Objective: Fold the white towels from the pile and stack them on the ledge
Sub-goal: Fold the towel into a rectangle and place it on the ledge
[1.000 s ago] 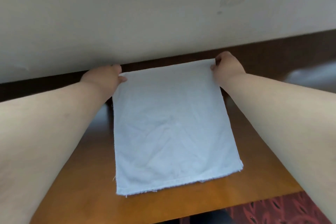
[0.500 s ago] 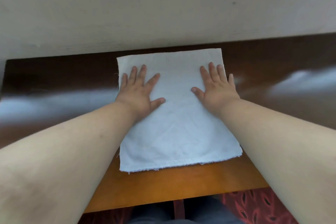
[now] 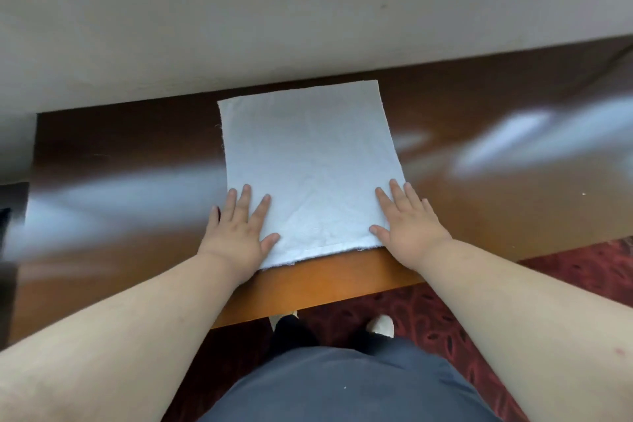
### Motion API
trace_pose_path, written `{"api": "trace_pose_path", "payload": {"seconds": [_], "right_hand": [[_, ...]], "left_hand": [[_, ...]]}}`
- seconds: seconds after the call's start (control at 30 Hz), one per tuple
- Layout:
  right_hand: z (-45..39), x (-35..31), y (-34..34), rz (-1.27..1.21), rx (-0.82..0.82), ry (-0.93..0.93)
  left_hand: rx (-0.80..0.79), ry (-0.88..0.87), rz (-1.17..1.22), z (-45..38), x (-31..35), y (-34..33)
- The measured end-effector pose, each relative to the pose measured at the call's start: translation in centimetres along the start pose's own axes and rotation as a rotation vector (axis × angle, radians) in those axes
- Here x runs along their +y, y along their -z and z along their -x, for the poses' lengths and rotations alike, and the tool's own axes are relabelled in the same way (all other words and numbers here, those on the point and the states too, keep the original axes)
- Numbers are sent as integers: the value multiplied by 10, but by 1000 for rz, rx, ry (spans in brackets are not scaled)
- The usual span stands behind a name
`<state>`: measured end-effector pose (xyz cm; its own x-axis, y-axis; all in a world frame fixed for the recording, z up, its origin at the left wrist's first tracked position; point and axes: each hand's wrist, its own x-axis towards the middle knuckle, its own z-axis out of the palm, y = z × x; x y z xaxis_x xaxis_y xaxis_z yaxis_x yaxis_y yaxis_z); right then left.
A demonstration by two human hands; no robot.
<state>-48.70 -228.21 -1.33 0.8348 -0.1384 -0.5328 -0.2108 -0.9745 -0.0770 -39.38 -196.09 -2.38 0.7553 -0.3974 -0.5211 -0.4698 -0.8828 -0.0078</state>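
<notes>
Soft, even, rather dim daylight is seen throughout. Broad pale glare is reflected from the glossy wooden ledge [image 3: 479, 120], smeared in streaks at 9 o'clock and at 3 o'clock, so a bright source beyond the top of the view is suggested. The white towel [image 3: 308, 161] is rendered with a cool bluish cast. Faint, diffuse shadows are cast under the left hand [image 3: 236, 233] and the right hand [image 3: 407, 226]. Straight lines are bowed by wide-angle distortion towards the edges. Motion blur and softness are noted at the borders, strongest at 9 o'clock; the centre is sharper.
</notes>
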Motion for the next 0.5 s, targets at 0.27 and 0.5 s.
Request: {"api": "trace_pose_path", "payload": {"seconds": [0.27,0.5], "right_hand": [[29,5,11,-654,125,-361],[18,6,9,-897,61,-499]], "left_hand": [[102,610,692,53,42,3],[75,787,978,49,52,6]]}}
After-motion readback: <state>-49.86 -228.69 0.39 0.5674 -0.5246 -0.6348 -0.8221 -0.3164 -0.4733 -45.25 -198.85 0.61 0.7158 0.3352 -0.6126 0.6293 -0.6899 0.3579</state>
